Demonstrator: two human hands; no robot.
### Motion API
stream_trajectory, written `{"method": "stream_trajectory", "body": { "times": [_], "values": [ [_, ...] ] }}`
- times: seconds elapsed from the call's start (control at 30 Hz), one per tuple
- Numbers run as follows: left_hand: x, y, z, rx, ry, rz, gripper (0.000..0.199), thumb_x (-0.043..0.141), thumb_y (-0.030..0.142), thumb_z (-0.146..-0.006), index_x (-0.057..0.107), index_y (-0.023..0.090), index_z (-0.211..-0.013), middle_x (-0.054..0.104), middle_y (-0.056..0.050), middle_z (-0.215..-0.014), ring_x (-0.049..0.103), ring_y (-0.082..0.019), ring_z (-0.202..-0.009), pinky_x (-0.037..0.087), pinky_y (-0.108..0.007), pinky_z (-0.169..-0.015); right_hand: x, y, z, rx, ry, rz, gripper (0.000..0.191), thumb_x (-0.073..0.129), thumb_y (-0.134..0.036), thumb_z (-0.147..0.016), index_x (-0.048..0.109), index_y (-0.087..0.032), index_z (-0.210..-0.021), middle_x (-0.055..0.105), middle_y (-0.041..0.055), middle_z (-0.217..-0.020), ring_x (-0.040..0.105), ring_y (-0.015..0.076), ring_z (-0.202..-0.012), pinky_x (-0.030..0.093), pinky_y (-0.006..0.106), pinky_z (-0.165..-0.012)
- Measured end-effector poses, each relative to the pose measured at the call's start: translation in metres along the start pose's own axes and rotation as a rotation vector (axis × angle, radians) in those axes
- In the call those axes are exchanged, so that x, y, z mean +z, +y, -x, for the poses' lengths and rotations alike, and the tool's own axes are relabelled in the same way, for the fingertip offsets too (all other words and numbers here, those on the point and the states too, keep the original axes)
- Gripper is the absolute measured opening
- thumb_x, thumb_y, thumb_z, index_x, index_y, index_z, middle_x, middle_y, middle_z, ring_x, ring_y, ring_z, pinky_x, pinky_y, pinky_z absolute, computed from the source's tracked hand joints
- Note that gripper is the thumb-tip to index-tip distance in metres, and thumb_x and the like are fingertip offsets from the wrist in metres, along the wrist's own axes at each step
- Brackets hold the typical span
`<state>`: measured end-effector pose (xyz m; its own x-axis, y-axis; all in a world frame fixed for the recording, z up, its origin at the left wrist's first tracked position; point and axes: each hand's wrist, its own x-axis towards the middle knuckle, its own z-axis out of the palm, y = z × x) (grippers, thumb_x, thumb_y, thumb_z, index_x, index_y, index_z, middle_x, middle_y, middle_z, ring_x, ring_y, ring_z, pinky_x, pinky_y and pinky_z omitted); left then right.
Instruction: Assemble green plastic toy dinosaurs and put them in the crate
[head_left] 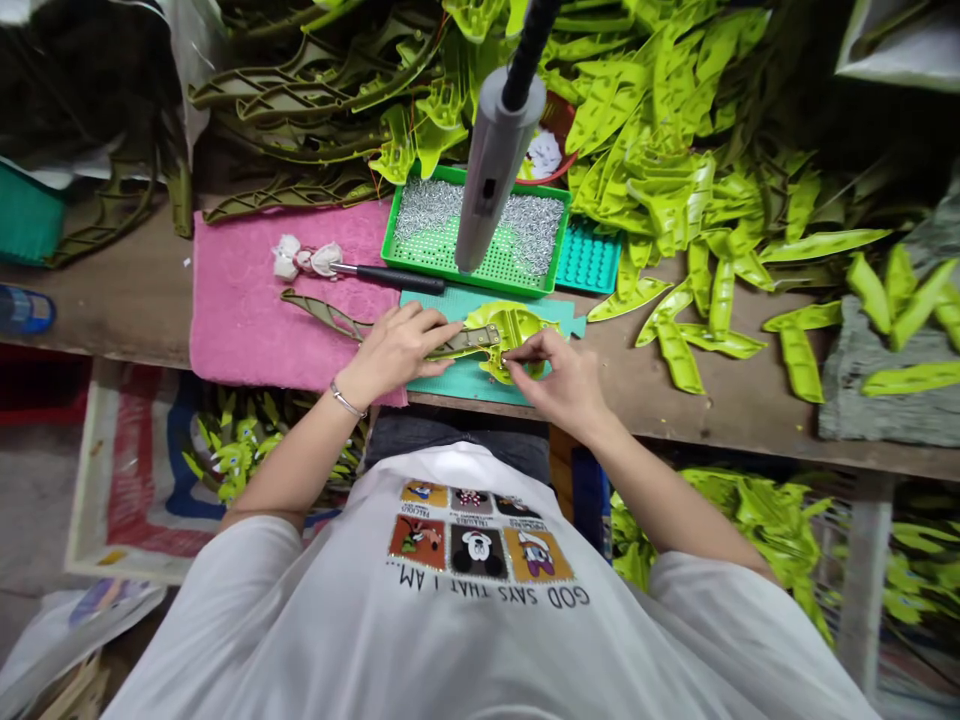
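Note:
My left hand (397, 352) is closed around a long curved olive plastic part (469, 342), thumb on the near side and fingers over the top. The far end of that part lies on a lime-green moulded plastic shell (529, 325), on a turquoise mat (442, 385). My right hand (562, 378) pinches thumb and forefinger together at the shell's near edge; whatever is between the fingertips is too small to make out. Above the work hangs a grey electric screwdriver (495, 165) on a black cord, touched by neither hand.
Behind the mat stands a green tray (469, 282) of small silver screws, beside a teal ridged tray (589, 260). A black-handled tool (401, 278) lies across a pink cloth (240, 320). Olive parts (322, 110) and lime-green pieces (652, 180) are heaped at the back and right.

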<state>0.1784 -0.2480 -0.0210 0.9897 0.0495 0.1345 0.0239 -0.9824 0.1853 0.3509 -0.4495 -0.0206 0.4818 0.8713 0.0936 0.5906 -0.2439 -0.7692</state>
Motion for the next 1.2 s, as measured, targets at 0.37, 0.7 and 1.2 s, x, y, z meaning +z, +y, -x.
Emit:
{"method": "stream_trajectory", "body": {
  "times": [0.37, 0.7, 1.2],
  "values": [
    [0.024, 0.004, 0.012, -0.087, 0.016, 0.059, 0.043, 0.060, 0.041, -0.095, 0.063, 0.022, -0.133, 0.069, -0.010, -0.113, 0.057, -0.023, -0.094, 0.048, -0.037, -0.084, 0.018, 0.001, 0.040, -0.260, 0.031, 0.307, 0.017, 0.054, -0.015, -0.090, 0.065, -0.025, -0.098, 0.076, 0.0077, -0.111, 0.069, 0.0285, -0.104, 0.051, 0.046, -0.085],
    [0.028, 0.037, 0.027, -0.287, 0.280, 0.147, 0.067, 0.064, 0.059, -0.089, 0.049, 0.015, -0.137, 0.064, -0.018, -0.124, 0.055, -0.032, -0.116, 0.040, -0.047, -0.097, 0.044, -0.023, -0.014, -0.090, 0.023, 0.253, 0.016, 0.057, -0.022, -0.083, 0.057, -0.022, -0.099, 0.067, 0.0072, -0.082, 0.060, 0.0267, -0.080, 0.047, 0.043, -0.075],
    [0.043, 0.106, -0.004, -0.421, 0.273, 0.160, 0.020, 0.055, 0.037, -0.099, 0.066, 0.020, -0.094, 0.069, -0.006, -0.087, 0.058, -0.024, -0.086, 0.032, -0.041, -0.080, 0.022, -0.005, 0.000, 0.117, 0.199, -0.203, 0.013, 0.063, -0.030, -0.082, 0.053, -0.025, -0.088, 0.062, 0.0013, -0.084, 0.063, 0.0164, -0.074, 0.056, 0.033, -0.071]
  ]
}}
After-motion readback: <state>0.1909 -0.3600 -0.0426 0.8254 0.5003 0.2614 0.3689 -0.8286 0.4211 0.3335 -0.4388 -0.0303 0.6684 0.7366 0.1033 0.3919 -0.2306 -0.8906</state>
